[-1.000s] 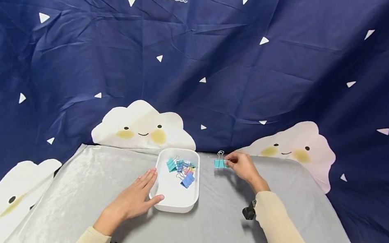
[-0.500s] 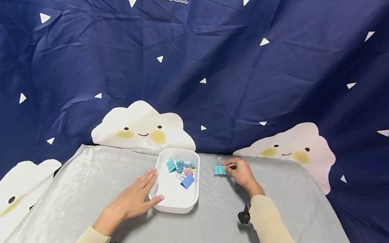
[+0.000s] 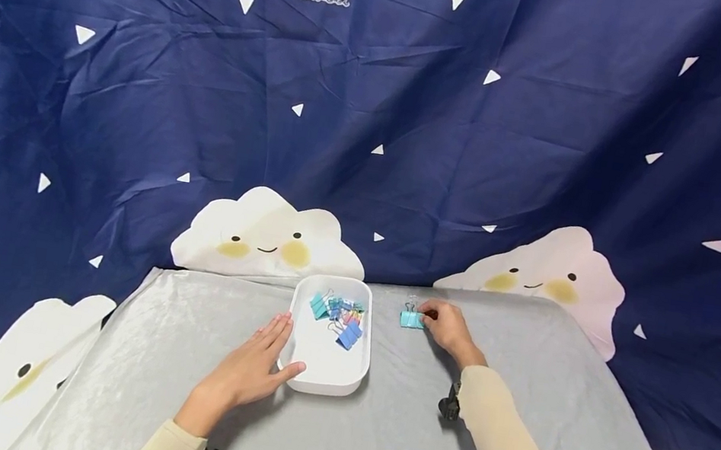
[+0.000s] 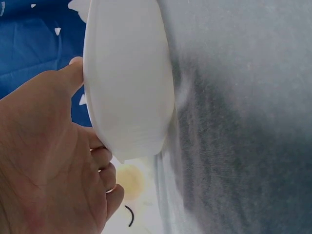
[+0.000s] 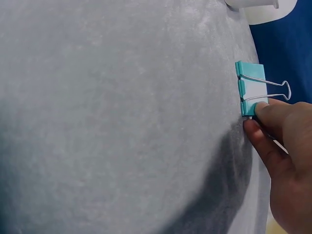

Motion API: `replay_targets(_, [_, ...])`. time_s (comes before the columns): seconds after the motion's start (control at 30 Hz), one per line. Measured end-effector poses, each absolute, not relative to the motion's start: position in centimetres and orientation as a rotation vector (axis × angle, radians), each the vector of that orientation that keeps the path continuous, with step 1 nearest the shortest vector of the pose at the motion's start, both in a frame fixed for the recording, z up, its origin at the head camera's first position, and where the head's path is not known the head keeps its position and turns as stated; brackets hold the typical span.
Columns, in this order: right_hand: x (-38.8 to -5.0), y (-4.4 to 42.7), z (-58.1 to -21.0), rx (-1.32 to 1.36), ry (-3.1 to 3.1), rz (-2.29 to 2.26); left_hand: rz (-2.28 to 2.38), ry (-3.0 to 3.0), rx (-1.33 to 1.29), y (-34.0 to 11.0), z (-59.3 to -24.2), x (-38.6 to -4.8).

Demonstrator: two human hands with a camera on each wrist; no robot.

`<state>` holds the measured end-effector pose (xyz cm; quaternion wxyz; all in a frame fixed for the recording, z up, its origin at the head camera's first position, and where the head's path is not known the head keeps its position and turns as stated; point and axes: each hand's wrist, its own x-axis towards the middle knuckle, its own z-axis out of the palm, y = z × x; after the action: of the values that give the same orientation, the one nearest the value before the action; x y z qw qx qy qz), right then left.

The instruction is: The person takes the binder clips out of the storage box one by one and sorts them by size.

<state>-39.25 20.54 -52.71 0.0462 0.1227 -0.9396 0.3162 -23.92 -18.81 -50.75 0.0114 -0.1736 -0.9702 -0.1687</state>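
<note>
My right hand [image 3: 451,328] pinches a teal binder clip [image 5: 254,87] by one end, thumb on its near face, at the back of the grey cloth to the right of the box. The clip's wire handles [image 5: 280,90] point away from the cloth. My left hand [image 3: 246,369] rests with straight fingers against the left rim of a white plastic box [image 3: 318,387]; the left wrist view shows thumb and fingers touching that rim. Inside the box lie a teal binder clip [image 3: 320,306], a blue binder clip [image 3: 349,335] and several smaller coloured clips [image 3: 348,309].
A grey cloth [image 3: 371,442] covers the table. Behind its far edge hangs a dark blue curtain [image 3: 377,104] with white clouds and triangles. Black wrist cameras are strapped at both sleeves.
My right hand has come slightly nearer and lower with the teal binder clip, down to the cloth. The left hand and the box have stayed in place.
</note>
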Motion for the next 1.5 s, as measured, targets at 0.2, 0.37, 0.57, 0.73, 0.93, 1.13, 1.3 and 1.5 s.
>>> replay_targets(0.2, [-39.3,20.4,-53.0,0.355,-2.838,0.959,-0.545,-3.016,-0.549,-18.8,-50.7,-23.9])
replay_targets(0.37, [-39.2,20.2,-53.0,0.351,-2.839,0.950,-0.541,-3.016,-0.554,-18.8,-50.7,-23.8])
replay_targets(0.57, [-39.0,20.1,-53.0,0.344,-2.839,0.963,-0.542,-3.012,-0.559,-18.8,-50.7,-23.8])
replay_targets(0.73, [-39.1,20.2,-52.9,0.333,-2.854,0.992,-0.524,-3.012,-0.554,-18.8,-50.7,-23.8])
replay_targets(0.93, [-39.5,20.3,-52.5,0.380,-2.792,0.973,-0.563,-2.997,-0.555,-18.7,-50.6,-23.7])
replay_targets(1.13, [-39.4,19.8,-50.5,0.474,-2.719,0.927,-0.554,-3.005,-0.559,-18.7,-50.7,-23.7])
replay_targets(1.3, [-39.2,18.5,-47.9,0.572,-2.677,0.903,-0.559,-2.991,-0.566,-18.7,-50.6,-23.5])
replay_targets(1.5, [-39.1,16.1,-45.1,0.697,-2.677,0.906,-0.573,-2.981,-0.574,-18.7,-50.5,-23.5])
